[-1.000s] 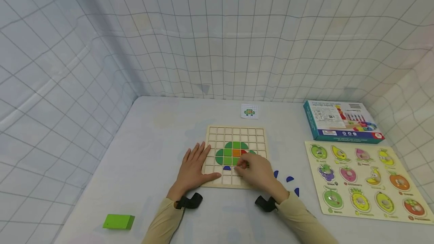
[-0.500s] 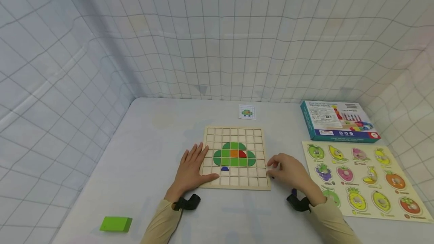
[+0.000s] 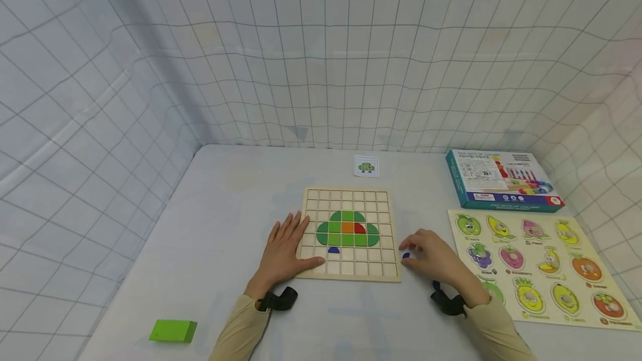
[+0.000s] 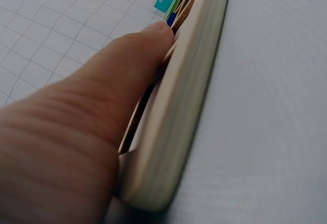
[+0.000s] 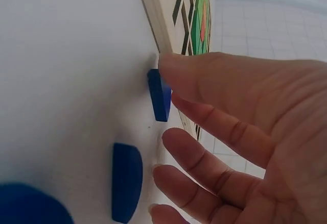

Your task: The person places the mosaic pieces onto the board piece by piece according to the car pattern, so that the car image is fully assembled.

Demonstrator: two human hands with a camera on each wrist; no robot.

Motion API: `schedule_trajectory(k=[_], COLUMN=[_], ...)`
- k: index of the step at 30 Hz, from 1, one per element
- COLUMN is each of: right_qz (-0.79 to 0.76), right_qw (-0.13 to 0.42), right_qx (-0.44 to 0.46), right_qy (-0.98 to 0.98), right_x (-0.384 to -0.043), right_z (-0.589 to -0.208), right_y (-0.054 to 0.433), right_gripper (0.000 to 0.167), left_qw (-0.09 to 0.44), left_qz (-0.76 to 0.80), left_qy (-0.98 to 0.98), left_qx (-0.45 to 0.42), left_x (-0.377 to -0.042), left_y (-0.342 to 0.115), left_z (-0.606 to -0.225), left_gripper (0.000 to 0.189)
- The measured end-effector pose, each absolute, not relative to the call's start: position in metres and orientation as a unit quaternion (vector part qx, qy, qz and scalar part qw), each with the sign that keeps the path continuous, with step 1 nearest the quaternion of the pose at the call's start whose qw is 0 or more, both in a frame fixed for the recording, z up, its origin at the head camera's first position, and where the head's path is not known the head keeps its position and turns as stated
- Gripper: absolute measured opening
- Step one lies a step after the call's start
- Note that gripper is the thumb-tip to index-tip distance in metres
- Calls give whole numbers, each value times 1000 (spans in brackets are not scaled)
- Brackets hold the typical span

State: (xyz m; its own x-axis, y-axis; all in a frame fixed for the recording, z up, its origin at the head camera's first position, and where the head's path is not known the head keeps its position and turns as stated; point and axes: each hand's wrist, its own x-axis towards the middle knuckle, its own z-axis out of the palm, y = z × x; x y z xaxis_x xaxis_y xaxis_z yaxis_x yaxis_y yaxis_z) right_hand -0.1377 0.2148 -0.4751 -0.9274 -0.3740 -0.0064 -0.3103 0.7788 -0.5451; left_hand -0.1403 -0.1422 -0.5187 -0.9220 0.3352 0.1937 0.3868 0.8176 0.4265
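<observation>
My left hand (image 3: 286, 250) lies spread at the left edge of a wooden grid board (image 3: 347, 268), its thumb (image 4: 153, 40) on the board. Green, orange and red tiles (image 3: 347, 227) form a rounded shape there, with a blue half-circle tile (image 3: 333, 250) below them. Just off the board's right edge, my right hand (image 3: 431, 258) pinches another blue half-circle tile (image 5: 160, 96) between thumb and index finger, close to the table. The other right fingers are loosely bent. Near them in the right wrist view lies a further blue tile (image 5: 126, 182), with part of one more (image 5: 30, 206) at the corner.
A small pattern card (image 3: 366, 166) lies behind the board. At the right are a colourful box (image 3: 501, 178) and a fruit puzzle board (image 3: 544, 269). A green block (image 3: 173, 331) sits at the front left. Grid-lined cloth (image 3: 341, 60) hangs around the table.
My right hand has moved from over the board to the right, down to a blue half-circle tile beside it. A red tile it covered now shows. The left hand stays in place.
</observation>
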Motion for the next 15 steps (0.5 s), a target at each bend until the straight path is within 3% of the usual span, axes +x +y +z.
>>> schedule_trajectory(k=[15], right_qz=[-272], right_qw=[75], right_qx=[-142], right_qy=[949], right_x=[-140], right_z=[-465], right_y=[226], right_gripper=[23], left_qw=[40], left_qz=[-235], left_qy=[-953], left_qx=[-185], left_x=[-140], left_y=[-141], left_z=[-515], left_gripper=[99])
